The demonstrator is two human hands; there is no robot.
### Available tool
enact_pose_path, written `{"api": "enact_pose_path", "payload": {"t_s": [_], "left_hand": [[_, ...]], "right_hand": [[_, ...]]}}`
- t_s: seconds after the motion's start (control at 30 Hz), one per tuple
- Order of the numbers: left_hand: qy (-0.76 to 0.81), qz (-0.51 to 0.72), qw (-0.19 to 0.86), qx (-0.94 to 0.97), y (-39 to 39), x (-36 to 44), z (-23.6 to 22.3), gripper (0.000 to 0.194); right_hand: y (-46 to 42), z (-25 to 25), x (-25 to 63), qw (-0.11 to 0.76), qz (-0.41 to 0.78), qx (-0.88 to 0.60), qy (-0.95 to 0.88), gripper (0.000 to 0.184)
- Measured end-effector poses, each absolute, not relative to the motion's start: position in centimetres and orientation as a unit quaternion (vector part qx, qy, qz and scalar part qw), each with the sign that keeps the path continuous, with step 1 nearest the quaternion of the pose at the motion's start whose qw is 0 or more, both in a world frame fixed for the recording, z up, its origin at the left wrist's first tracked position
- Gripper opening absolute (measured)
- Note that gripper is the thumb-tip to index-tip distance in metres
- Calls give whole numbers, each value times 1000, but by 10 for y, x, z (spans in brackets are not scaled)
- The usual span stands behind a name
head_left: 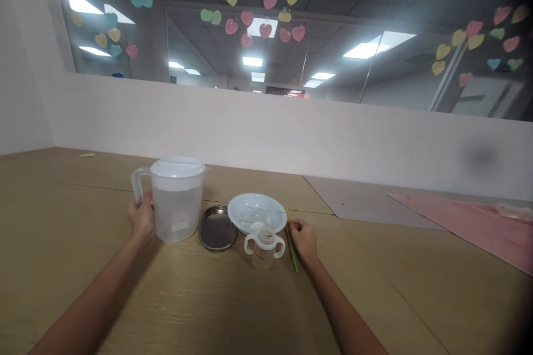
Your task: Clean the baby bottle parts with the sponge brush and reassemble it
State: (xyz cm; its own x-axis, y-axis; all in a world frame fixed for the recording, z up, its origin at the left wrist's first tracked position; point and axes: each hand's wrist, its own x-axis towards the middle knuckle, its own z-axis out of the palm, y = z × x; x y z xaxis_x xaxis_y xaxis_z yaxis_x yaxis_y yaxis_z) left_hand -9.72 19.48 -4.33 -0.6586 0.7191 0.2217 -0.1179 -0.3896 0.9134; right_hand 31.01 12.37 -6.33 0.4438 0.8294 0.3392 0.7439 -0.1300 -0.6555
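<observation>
My left hand (142, 217) is closed round the lower part of the handle of a lidded, translucent plastic pitcher (177, 208), which stands upright on the table. Beside the pitcher lies a shallow round metal dish (217, 227). A white bowl (239, 206) to its right has clear and white pieces in it, too small to name. In front of the bowl stands a lidless clear baby bottle (263, 258) with two white handles. My right hand (305, 239), fingers curled, is at a thin yellow-green stick (293, 252) next to the bowl; its fingertips appear to pinch it.
The wood-patterned table (187, 310) meets a white wall (250, 127) at the back. A pink cloth (470, 227) lies at the right, with a clear packet (514, 212) on it. A grey sheet (366, 205) is behind. A small pale strip (87, 155) lies far left.
</observation>
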Motion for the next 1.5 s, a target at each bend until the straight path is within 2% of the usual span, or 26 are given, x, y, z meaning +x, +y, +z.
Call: {"api": "enact_pose_path", "payload": {"t_s": [0.13,0.3,0.4,0.47,0.53,0.67,0.87,1.03,1.17,1.37,1.5], "left_hand": [[492,786,220,304,201,-87,-7,37],[514,647,22,563,192,-48,36,24],[512,580,-84,628,183,-22,49,17],[509,575,-102,632,181,-11,50,16],[511,592,-69,619,183,-6,47,19],[511,645,82,562,195,-8,39,26],[427,708,246,505,194,-2,53,28],[365,682,246,585,171,13,71,23],[351,663,240,617,168,11,72,26],[371,758,317,433,210,-29,52,31],[401,798,308,326,231,-63,35,22]], "right_hand": [[125,-66,315,416,59,-749,-513,26],[122,-67,314,430,64,-750,-498,27],[120,-68,311,428,61,-749,-502,26],[119,-68,310,428,59,-747,-506,25],[119,-68,310,427,53,-747,-507,24],[120,-69,310,424,46,-751,-504,24],[120,-71,309,420,44,-750,-508,25],[119,-70,308,417,46,-749,-512,26],[119,-71,307,409,47,-750,-517,25],[121,-71,308,395,42,-751,-528,24],[122,-71,308,388,40,-752,-532,24]]}}
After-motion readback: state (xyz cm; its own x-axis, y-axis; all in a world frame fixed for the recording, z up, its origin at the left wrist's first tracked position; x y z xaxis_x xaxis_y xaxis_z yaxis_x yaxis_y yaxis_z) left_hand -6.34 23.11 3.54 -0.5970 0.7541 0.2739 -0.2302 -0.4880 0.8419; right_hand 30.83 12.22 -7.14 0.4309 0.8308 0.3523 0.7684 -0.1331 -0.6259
